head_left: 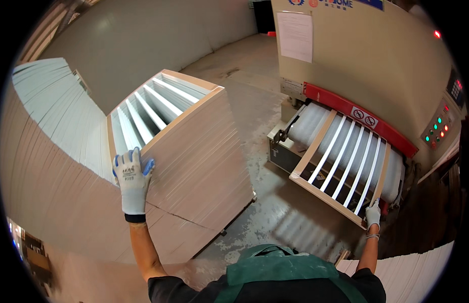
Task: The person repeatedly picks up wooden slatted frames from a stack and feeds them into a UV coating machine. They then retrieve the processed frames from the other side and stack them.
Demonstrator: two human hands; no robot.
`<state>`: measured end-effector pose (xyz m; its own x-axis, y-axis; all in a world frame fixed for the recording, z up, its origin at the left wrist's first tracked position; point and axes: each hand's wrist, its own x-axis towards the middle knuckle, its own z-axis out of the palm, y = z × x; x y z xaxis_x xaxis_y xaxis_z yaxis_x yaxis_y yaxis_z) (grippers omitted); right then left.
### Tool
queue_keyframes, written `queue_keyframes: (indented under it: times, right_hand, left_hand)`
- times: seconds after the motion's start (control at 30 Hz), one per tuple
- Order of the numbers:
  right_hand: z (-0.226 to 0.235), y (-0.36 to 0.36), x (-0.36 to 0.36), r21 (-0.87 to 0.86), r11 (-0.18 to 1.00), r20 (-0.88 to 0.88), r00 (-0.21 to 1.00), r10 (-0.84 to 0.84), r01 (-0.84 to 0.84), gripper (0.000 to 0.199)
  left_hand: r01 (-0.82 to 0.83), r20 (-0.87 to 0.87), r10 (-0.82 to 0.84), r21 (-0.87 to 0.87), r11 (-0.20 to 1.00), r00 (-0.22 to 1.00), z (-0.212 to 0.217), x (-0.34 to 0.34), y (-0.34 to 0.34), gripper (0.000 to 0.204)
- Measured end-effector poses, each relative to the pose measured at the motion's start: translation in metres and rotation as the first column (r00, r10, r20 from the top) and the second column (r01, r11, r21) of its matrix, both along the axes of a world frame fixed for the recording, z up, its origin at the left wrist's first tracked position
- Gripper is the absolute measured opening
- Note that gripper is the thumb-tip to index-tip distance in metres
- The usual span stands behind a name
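Note:
My left hand (131,174), in a white glove with blue-coated fingertips, rests on the near corner of a slatted frame (186,108) on top of a tall stack. Its fingers are spread, with the thumb apart. Over at the right, my right hand (373,214), also gloved, grips the near right corner of another slatted frame (328,198), which has tan edges and white slats. The far part of that frame lies on the machine's roller conveyor (315,121) beneath a red guard bar (363,119); its near end sticks out toward me.
A beige machine (355,55) with a lit button panel (439,126) stands at right. Stacked pale panels (58,116) rise at left, beside the frame stack (204,156). More stacked pieces (421,272) are at lower right. Worn grey floor (265,212) runs between stack and machine.

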<state>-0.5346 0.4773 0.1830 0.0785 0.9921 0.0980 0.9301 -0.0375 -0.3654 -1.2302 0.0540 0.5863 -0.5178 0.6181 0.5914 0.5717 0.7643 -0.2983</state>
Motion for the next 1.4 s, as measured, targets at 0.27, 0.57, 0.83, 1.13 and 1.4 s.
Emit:
queue_keyframes:
  times: [0.27, 0.57, 0.83, 1.13, 1.4]
  right_hand:
    - [0.045, 0.027, -0.022, -0.096, 0.989, 0.155, 0.983, -0.095, 0.111, 0.071]
    - [0.182, -0.006, -0.209, -0.035, 0.931, -0.799, 0.570, 0.193, -0.364, 0.049]
    - [0.296, -0.088, -0.354, 0.138, 0.449, -0.956, -0.238, -0.174, -0.883, 0.058]
    - [0.227, -0.155, -0.338, 0.079, 0.795, -0.882, 0.330, 0.337, -0.602, 0.033]
    - [0.149, -0.213, -0.230, 0.121, 0.985, -0.868, 0.468, 0.163, -0.120, 0.029]
  left_hand:
    - [0.164, 0.163, -0.163, 0.009, 0.986, 0.973, 0.018, -0.020, -0.007, 0.052]
    - [0.379, 0.050, -0.378, -0.025, 0.925, 0.925, 0.012, 0.081, -0.041, 0.040]
    - [0.514, 0.256, -0.486, -0.050, 0.856, 0.835, -0.011, 0.161, -0.103, 0.042]
    - [0.700, 0.285, -0.654, -0.098, 0.707, 0.701, -0.084, 0.148, -0.094, 0.036]
    - [0.876, 0.376, -0.796, -0.112, 0.469, 0.474, -0.121, 0.137, -0.030, 0.035]
